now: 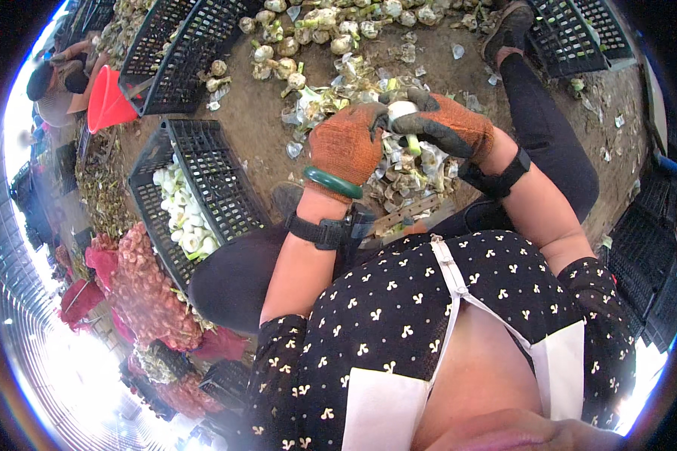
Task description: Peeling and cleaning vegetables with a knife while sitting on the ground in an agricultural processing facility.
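Observation:
A white, peeled garlic bulb [403, 110] with a short green stem is between my two gloved hands, above a heap of torn garlic skins [429, 167]. My right hand [453, 124], in an orange and dark grey glove, is closed around the bulb, its stem pointing down toward me. From the left, my left hand [346, 146] in a matching glove has its fingers curled against the bulb's side; their tips are partly hidden. Unpeeled garlic bulbs [341, 43] lie on the ground beyond my hands.
Left of my knee, a black plastic crate [220, 169] holds peeled white garlic [182, 214]. More black crates [180, 56] stand at far left and far right [572, 34]. A red bucket [109, 101], a full mesh sack [147, 289] and another person [56, 83] are at left.

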The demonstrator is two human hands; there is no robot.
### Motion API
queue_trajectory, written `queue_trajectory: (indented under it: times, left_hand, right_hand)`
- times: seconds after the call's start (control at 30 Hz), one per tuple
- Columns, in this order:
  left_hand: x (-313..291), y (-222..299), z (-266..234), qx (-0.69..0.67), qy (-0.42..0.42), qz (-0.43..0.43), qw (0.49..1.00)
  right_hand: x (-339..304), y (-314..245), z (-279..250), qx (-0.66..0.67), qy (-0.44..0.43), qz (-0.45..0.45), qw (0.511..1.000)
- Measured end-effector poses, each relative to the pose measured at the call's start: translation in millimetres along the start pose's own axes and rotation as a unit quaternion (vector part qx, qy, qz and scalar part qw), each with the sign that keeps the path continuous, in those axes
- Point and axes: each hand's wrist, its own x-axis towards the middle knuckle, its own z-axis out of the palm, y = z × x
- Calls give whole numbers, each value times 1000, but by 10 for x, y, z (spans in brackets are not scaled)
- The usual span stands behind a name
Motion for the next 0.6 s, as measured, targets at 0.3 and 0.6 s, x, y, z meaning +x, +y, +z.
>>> queue_trajectory:
  times: [0.3, 0.6]
  left_hand:
    - [7, 38, -73, -10, 89, 44, 995]
    - [-194, -69, 243, -437, -69, -202, 874]
  right_hand:
    - [-25, -64, 88, -252, -101, 12, 962]
    - [86, -68, 171, 242, 183, -15, 953]
